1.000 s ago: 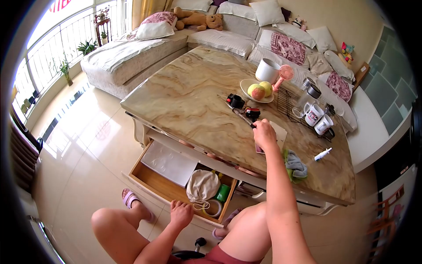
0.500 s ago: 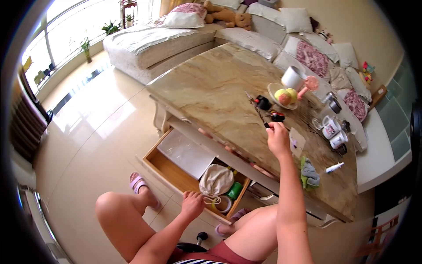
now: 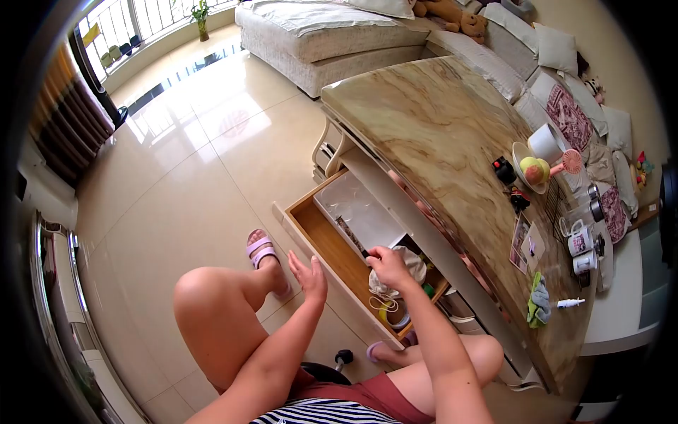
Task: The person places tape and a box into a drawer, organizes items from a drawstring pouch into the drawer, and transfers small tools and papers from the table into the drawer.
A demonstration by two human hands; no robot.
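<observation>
My right hand [image 3: 390, 268] grips the black end of a slim, dark patterned stick [image 3: 347, 230], whose exact kind I cannot make out. It points away from me over the open wooden drawer [image 3: 332, 244]. Beneath it lies a flat whitish package [image 3: 364, 208] with a shiny surface. A cream cloth pouch [image 3: 411, 267] with a cord sits beside and partly behind my right hand. Just outside the drawer's front panel, my left hand [image 3: 309, 279] is raised with its fingers stretched out, holding nothing.
A roll of tape [image 3: 397, 316] lies at the drawer's near end. On the marble-patterned table [image 3: 424, 113] are a fruit bowl [image 3: 526, 169], a pink handheld fan [image 3: 567, 162], mugs [image 3: 580, 240], a folded cloth [image 3: 538, 302] and a small white bottle [image 3: 571, 303]. A sofa [image 3: 325, 42] stands behind.
My right hand has brought the patterned stick from above the tabletop down over the drawer. My left hand has come off the drawer's front edge and opened. The view has turned left.
</observation>
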